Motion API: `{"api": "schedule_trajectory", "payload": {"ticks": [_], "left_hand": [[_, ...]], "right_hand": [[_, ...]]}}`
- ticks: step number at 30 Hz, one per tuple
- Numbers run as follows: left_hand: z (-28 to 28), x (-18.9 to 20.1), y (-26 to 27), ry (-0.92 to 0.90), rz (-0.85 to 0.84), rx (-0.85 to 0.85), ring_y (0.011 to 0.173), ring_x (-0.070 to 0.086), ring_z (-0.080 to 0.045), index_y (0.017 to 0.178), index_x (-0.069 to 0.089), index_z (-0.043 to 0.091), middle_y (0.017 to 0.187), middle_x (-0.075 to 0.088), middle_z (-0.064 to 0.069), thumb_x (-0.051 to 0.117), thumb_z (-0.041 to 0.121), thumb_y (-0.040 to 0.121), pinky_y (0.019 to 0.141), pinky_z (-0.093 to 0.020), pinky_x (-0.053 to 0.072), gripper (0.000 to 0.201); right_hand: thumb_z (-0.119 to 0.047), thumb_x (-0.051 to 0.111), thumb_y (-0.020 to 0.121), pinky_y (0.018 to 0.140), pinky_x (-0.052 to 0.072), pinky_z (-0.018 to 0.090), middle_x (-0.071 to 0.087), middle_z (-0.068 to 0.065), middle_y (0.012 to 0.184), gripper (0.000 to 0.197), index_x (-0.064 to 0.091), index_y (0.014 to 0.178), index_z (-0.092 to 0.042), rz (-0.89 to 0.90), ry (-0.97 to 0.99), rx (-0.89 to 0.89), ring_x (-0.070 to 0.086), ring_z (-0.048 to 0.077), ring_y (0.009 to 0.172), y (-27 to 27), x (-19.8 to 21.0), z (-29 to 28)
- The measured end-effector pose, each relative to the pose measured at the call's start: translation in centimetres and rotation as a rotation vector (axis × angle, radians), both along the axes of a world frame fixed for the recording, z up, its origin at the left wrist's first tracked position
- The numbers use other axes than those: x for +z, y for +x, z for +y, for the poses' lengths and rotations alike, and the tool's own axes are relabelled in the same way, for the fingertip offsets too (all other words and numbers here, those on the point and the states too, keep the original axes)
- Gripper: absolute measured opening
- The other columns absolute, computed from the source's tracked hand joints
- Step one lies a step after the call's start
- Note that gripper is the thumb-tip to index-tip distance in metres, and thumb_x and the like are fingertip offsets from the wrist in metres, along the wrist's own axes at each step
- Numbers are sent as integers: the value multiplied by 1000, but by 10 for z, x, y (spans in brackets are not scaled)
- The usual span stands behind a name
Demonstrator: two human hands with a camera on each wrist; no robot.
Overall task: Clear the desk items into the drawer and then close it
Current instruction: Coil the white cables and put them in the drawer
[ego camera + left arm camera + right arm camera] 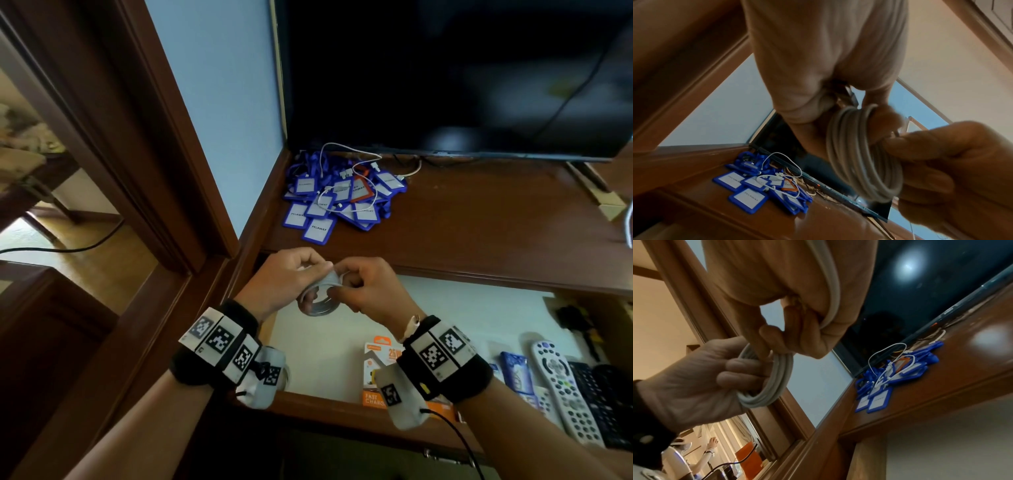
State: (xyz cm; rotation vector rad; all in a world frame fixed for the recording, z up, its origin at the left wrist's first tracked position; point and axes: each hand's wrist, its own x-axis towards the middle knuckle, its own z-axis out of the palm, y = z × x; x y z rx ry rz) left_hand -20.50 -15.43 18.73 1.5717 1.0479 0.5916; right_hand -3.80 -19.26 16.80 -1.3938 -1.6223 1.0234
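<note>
The left hand [274, 277] is gripping a coiled grey cable [318, 301], its fingers curled through the loops, while the right hand [366, 284] is pinching the same coil from the other side; in the right wrist view a strand of the cable is running up under the right hand's curled fingers, so the last turns are probably being wound or tucked in. Both hands are holding the coil in the air, just in front of the counter [479, 219] edge and above the left end of the open drawer [325, 342].

Inside the drawer, an orange charger box [375, 370], a white remote [561, 383], a black remote [596, 394] and a blue packet [517, 370] are already lying toward the right.

On the counter, near the back left corner below the television [445, 75], a heap of blue badge holders [329, 202] is sitting with a thin white cable [346, 150] draped over it.

Judging from this, the task is roughly midway: the coil is about to go in, the badge heap and white cable are left to clear, and the drawer is not yet closed.
</note>
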Motion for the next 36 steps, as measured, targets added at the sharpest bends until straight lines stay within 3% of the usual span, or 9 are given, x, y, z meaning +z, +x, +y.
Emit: {"api": "schedule_trajectory", "payload": {"ticks": [3,7,10,13,19,23,29,33,36], "left_hand": [[3,-5,-3,183,47,2,59,64,-9,98,68,10,79,69,0,59,23,93,53,-20,51,16],[5,-7,-6,427,71,1,92,67,-6,112,69,20,106,70,6,60,31,90,79,-19,54,27],[7,-6,-13,465,114,-67,102,63,0,119,66,18,113,68,5,60,41,84,89,-16,48,43],[9,-5,-20,415,178,-143,111,59,3,127,60,14,121,66,3,74,34,78,97,-17,46,55],[13,-8,-23,275,156,-177,109,62,-3,122,65,13,115,70,3,80,20,75,100,-30,47,50],[13,-10,-25,243,166,-160,109,63,-3,120,65,13,116,69,2,81,17,73,102,-34,46,50],[11,-7,-27,186,303,-243,111,60,-2,121,65,13,120,67,2,80,16,74,105,-31,44,49],[10,-4,-27,139,342,-330,112,59,-2,122,65,14,120,67,4,80,18,75,106,-31,42,49],[8,-3,-26,120,331,-346,106,63,-3,120,67,13,116,68,4,79,14,76,102,-29,46,46]], "right_hand": [[-1,69,80,40,34,16,53,-6,40,10,65,89,-3,85,-75,-28,43,4,34,1,0,-1],[0,68,81,37,30,20,50,-4,39,6,64,84,-4,202,-153,-72,38,10,34,1,2,1],[4,67,80,37,26,18,47,-4,38,9,64,80,-4,267,-183,-100,34,9,32,2,2,3],[6,66,79,37,24,18,43,-4,38,7,64,81,0,327,-222,-108,32,9,33,3,3,3],[6,67,79,38,24,19,41,-3,39,14,63,92,11,386,-285,-100,31,10,35,3,-1,2],[1,72,77,37,31,20,49,3,46,22,61,96,-2,248,-170,-59,41,11,36,9,-1,1],[2,74,74,52,42,15,60,0,57,14,63,73,-6,115,28,39,52,5,50,19,-2,-1],[-6,81,66,64,36,10,56,-12,74,25,65,66,-25,-177,190,1,46,0,70,19,-8,1],[5,80,65,59,40,8,56,-5,71,21,69,66,-13,-166,328,24,52,2,64,15,-16,1]]}}
